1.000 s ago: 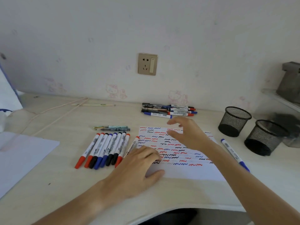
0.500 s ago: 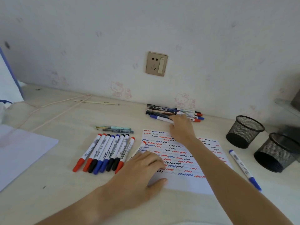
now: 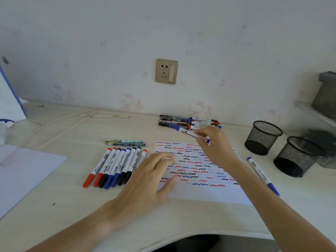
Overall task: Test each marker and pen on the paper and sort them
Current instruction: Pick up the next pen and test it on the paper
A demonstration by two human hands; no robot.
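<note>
A white paper (image 3: 209, 193) covered in red, blue and black squiggles lies in front of me. My right hand (image 3: 216, 146) pinches a blue-capped marker (image 3: 183, 131) just above the paper's far edge, in front of a pile of untested markers and pens (image 3: 189, 121) by the wall. My left hand (image 3: 151, 180) rests flat, fingers relaxed, on the paper's left edge. Left of it lies a row of several sorted markers (image 3: 116, 166) with red, black and blue caps. Two pens (image 3: 125, 142) lie behind that row.
A single blue marker (image 3: 261, 174) lies right of the paper. Two empty black mesh cups (image 3: 262, 137) (image 3: 296, 157) stand at the right. A white sheet (image 3: 21, 171) covers the desk's left part, with cables (image 3: 60, 122) and a ruler behind it. A wall socket (image 3: 166, 71) is above.
My right hand reached to the pile by the wall, took a blue-capped marker and drew it back toward the paper. My left hand stayed on the paper's left edge.
</note>
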